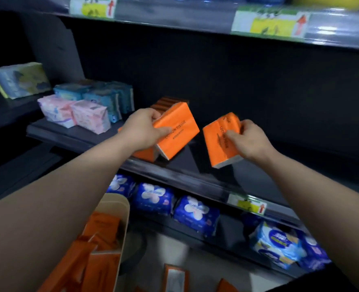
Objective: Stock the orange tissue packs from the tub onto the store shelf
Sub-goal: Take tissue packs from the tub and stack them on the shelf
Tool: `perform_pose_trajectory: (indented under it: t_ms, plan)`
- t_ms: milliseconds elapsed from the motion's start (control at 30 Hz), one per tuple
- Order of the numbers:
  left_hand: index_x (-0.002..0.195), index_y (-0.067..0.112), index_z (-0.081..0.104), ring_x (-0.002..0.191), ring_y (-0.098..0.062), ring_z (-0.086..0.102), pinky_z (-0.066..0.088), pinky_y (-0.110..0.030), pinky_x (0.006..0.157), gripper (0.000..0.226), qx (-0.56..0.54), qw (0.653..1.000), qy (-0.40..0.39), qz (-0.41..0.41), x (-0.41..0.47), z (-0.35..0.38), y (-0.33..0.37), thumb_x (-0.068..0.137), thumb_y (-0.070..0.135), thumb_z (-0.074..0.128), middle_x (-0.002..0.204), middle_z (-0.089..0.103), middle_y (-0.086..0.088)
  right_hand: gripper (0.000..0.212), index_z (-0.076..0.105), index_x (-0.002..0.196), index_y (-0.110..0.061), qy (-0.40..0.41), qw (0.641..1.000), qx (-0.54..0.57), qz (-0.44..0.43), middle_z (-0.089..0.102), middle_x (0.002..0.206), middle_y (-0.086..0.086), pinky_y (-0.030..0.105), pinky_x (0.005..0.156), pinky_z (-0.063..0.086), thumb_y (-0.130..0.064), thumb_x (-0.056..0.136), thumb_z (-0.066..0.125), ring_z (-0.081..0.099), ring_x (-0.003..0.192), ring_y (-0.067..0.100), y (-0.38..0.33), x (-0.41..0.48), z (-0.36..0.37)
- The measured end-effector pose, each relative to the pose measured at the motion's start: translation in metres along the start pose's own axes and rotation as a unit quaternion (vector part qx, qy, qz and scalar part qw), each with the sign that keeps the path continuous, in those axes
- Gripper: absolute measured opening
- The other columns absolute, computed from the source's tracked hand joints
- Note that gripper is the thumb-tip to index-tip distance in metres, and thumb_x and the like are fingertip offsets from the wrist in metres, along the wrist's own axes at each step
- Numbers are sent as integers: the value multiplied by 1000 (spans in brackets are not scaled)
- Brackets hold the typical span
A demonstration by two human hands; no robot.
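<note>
L pack (175, 127) beside R pack (216, 148), over shelf (79, 135), tub (124, 218) below-L

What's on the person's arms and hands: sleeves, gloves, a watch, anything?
Nothing worn shows. The left forearm and right forearm are bare up to the frame edge, with no sleeves in view. The left hand and right hand are ungloved, with no watch, band or ring visible.

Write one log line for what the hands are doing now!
left hand: grips left pack at shelf | right hand: grips right pack | tub: more packs inside
</note>
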State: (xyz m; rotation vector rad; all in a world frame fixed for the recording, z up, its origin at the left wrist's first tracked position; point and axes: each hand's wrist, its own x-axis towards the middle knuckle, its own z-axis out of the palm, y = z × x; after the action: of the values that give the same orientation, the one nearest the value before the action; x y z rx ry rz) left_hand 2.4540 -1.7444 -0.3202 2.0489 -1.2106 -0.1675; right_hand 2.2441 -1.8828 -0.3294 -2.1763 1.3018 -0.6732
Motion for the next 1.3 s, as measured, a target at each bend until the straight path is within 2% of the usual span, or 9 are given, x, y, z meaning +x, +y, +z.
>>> perform_pose_trajectory:
  t_ms: [133, 267, 333, 433, 633, 767, 1067, 1167, 1300]
  plan:
    - [113, 12, 63, 103, -22, 58, 39, -26, 81, 42, 54, 998, 15, 24, 44, 37, 26, 78, 33, 73, 112, 63, -4, 43, 47, 126, -8, 18, 999, -33, -4, 59, 119, 14, 40, 86, 48, -32, 91, 52, 57, 106, 32, 24, 27, -12]
    - [113, 4, 63, 109, -29, 58, 40, -25, 78, 39, 105, 994, -12, 25, 83, 75, 34, 81, 26, 71, 117, 63, -12, 52, 35, 139, -11, 12, 998, -65, -8, 53, 129, 15, 36, 88, 44, -32, 93, 48, 53, 115, 33, 41, 58, -15]
    - [115, 3, 61, 110, -31, 57, 42, -26, 80, 35, 141, 988, -48, 29, 100, 92, 34, 86, 21, 63, 119, 61, -13, 52, 36, 139, -12, 5, 997, -79, -6, 54, 129, 13, 33, 81, 41, -35, 94, 47, 54, 113, 32, 48, 72, -13]
    - [127, 9, 57, 117, -29, 55, 44, -29, 94, 37, 168, 980, -92, 53, 129, 114, 34, 91, 19, 55, 129, 58, -12, 46, 41, 132, -12, 6, 996, -93, -2, 60, 119, 13, 32, 73, 40, -37, 95, 43, 59, 99, 29, 60, 93, -11]
    - [131, 20, 53, 121, -28, 52, 40, -30, 97, 40, 182, 975, -104, 70, 169, 153, 15, 91, 15, 49, 134, 55, -9, 47, 35, 136, -10, 14, 994, -107, -21, 60, 119, 14, 33, 78, 44, -32, 96, 45, 60, 101, 32, 77, 117, -6]
    - [136, 13, 45, 126, -32, 47, 38, -34, 101, 42, 203, 971, -108, 71, 190, 163, 8, 95, 14, 43, 140, 48, -15, 47, 34, 137, -11, 9, 995, -101, -15, 59, 119, 14, 33, 78, 45, -32, 96, 46, 59, 101, 29, 85, 127, 2]
    - [130, 10, 52, 122, -31, 51, 37, -31, 100, 40, 161, 976, -71, 126, 213, 172, -1, 92, 4, 39, 133, 54, -15, 51, 33, 140, -10, 21, 995, -89, -29, 56, 128, 16, 32, 89, 43, -28, 95, 48, 56, 112, 32, 85, 139, 3]
    - [141, 9, 41, 132, -30, 41, 30, -34, 112, 48, 154, 979, -80, 103, 220, 179, -5, 93, 6, 34, 144, 43, -15, 50, 34, 140, -9, 23, 995, -95, -33, 56, 128, 17, 29, 87, 41, -27, 95, 49, 56, 112, 32, 84, 144, 3]
    - [145, 2, 29, 139, -32, 31, 22, -37, 116, 50, 175, 974, -101, 99, 223, 181, -3, 95, 6, 35, 150, 33, -20, 55, 29, 143, -8, 29, 994, -96, -42, 54, 132, 15, 25, 85, 37, -28, 96, 49, 55, 116, 31, 82, 148, 4]
